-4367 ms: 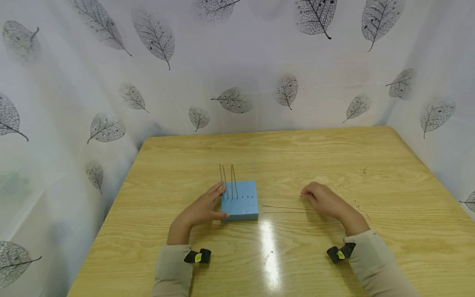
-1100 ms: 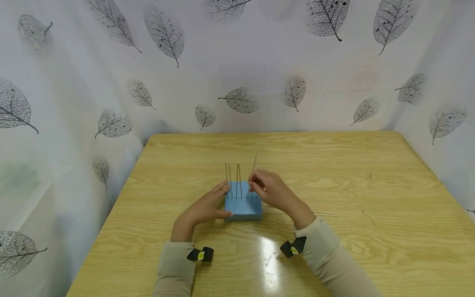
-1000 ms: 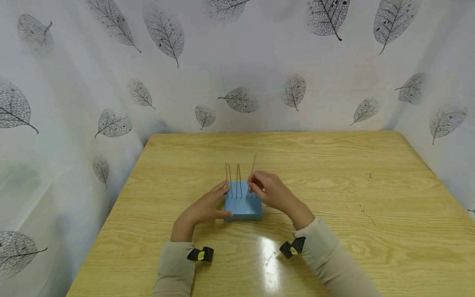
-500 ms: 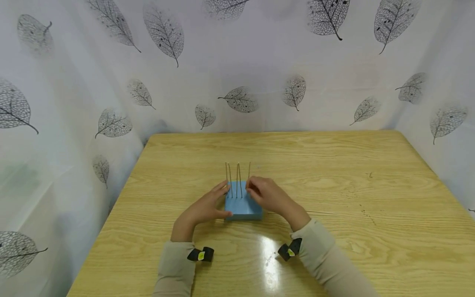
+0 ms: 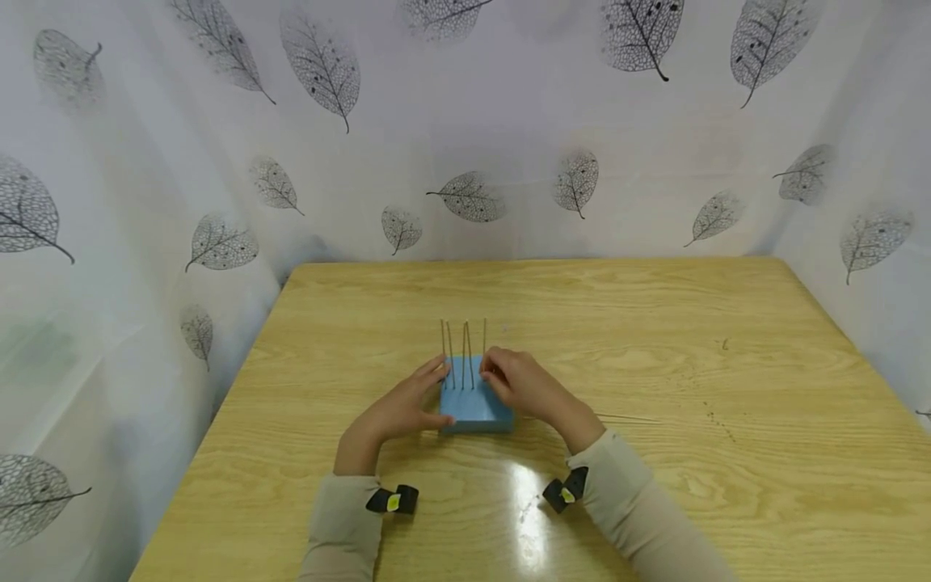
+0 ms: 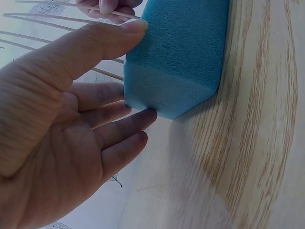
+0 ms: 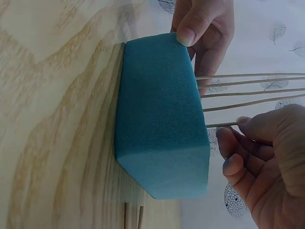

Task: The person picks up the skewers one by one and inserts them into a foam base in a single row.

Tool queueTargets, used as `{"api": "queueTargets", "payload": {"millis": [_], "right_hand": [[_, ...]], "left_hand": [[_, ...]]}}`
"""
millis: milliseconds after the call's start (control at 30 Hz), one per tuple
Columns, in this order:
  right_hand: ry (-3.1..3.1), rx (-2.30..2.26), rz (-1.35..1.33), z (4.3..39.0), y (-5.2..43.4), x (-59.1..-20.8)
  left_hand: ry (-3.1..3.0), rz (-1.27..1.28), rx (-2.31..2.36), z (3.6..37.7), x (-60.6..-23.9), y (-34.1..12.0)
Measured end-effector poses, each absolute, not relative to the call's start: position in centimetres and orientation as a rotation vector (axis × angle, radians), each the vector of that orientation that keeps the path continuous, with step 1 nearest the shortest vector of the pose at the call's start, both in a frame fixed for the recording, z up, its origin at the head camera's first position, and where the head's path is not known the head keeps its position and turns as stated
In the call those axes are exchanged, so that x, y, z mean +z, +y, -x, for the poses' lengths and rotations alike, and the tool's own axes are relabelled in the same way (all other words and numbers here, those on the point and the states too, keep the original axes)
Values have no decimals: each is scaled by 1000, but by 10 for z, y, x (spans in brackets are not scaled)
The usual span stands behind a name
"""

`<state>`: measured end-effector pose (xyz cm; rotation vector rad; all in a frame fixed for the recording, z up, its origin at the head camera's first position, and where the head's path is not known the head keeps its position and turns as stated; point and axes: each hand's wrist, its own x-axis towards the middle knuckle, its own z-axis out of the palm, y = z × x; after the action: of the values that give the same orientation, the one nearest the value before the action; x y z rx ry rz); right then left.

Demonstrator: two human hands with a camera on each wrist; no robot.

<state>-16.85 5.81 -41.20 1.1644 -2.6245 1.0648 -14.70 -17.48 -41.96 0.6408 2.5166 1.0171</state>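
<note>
1. We see a black band (image 5: pixel 393 501) on each wrist, with a small yellow patch; it is too small for us to tell whether it bears writing.
2. In the head view, the stick (image 7: pixel 221 125) at our right hand (image 5: pixel 522 384) stands close to upright, its long axis running from 6 to 12 o'clock and its free end at 12. In the right wrist view, it points from the block (image 5: pixel 476 408) toward 3 o'clock.
3. Our right thumb and index finger are pinched together on the stick, just above the block's top face. Its lower end meets that face; how deep it goes, we cannot tell. In the head view, its upper part rises beyond our fingertips toward 12 o'clock, while the hand lies toward 4.
4. Our left hand (image 5: pixel 400 411) is at the block's 9 o'clock side, thumb and fingers spread apart and touching it.
5. Four standing sticks (image 7: pixel 252 93) rise from the block at 9 o'clock from the pinched one, two of them nearly meeting at their tips.
6. Loose sticks (image 7: pixel 126 217) lie on the wooden table (image 5: pixel 655 339) toward 3 o'clock of the block, partly hidden behind our right wrist.
</note>
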Motion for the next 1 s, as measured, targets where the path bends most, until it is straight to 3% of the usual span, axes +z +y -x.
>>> {"api": "queueTargets", "payload": {"millis": [1000], "right_hand": [[-2712, 1100, -1051, 159, 102, -413]], "left_hand": [[2512, -670, 1007, 146, -417, -172]]}}
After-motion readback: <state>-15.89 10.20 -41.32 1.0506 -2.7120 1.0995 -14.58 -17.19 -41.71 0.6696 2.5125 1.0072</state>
